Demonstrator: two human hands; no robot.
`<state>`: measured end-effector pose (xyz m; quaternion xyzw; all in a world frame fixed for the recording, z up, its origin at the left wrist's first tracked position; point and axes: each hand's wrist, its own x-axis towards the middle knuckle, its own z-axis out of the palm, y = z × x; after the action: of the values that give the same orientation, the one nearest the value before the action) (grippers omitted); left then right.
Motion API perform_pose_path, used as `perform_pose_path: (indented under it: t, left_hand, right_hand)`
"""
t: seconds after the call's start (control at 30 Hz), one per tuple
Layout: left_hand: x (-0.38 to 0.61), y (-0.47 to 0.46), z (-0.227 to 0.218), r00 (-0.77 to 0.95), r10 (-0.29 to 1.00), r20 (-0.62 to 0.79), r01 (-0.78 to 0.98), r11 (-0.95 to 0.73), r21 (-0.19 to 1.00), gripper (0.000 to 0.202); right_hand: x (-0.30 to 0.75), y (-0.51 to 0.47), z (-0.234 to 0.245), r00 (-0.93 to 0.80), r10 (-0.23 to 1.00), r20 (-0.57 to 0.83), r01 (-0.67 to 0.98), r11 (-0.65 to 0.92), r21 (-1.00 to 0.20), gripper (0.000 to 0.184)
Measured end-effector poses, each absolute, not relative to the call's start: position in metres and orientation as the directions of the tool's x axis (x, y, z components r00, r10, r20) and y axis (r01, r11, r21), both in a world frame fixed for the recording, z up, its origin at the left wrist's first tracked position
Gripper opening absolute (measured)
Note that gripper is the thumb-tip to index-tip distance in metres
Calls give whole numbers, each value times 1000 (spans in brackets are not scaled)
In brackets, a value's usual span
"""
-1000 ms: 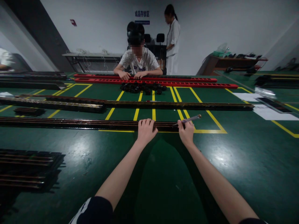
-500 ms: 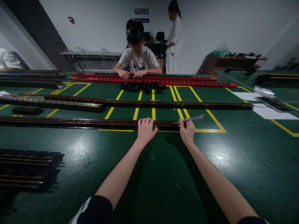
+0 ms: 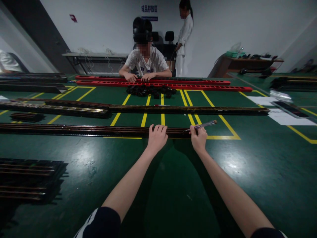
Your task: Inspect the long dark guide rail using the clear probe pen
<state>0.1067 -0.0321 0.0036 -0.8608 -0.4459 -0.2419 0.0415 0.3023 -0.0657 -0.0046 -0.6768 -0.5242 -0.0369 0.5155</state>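
A long, dark rail point(image 3: 74, 129) with thin copper-coloured lines along it lies crosswise on the table before me. Near its right end my left hand point(image 3: 158, 137) lies over it, fingers curled across the top and far edge. Just to the right, my right hand point(image 3: 198, 138) pinches a slim pointed tool with a clear handle point(image 3: 205, 125). Its thin tip points left onto the rail, and the handle slants up to the right. Whether it is a screwdriver or a pen I cannot tell. The rail's right end is hidden by my right hand.
Farther back lie more dark rails point(image 3: 188, 110), a heap of small black parts point(image 3: 151, 91) and red slotted rails point(image 3: 163, 85). A person point(image 3: 146, 61) sits opposite; another stands behind. Stacked rails point(image 3: 27, 178) lie near left. A phone point(image 3: 291, 109) rests on papers at right.
My left hand has slid slightly right along the rail, its fingers drawn closer together. The right hand and its tool stay nearly in place.
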Motion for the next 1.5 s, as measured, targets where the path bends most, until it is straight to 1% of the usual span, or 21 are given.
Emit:
perform_pose_path:
  t: [0.23, 0.43, 0.67, 0.93, 1.3, 1.5]
  left_hand:
    - [104, -31, 4, 510, 739, 439, 767, -622, 156, 37]
    - [103, -31, 5, 506, 746, 434, 763, -622, 179, 36]
    - [102, -30, 3, 509, 740, 440, 757, -628, 180, 36]
    - [102, -30, 3, 510, 746, 428, 758, -625, 186, 37]
    - [102, -31, 5, 514, 744, 428, 767, -622, 160, 35]
    - [102, -30, 4, 515, 737, 437, 757, -630, 171, 36]
  right_hand:
    - [307, -66, -3, 460, 658, 597, 751, 71, -657, 45]
    - [309, -68, -4, 447, 651, 614, 776, 59, -628, 46]
    - [314, -68, -6, 518, 593, 616, 758, 15, -652, 45]
    - [311, -70, -4, 477, 650, 592, 742, 63, -667, 44]
    - [311, -68, -7, 541, 582, 608, 743, 8, -669, 46]
    - [310, -69, -6, 484, 615, 622, 768, 42, -639, 46]
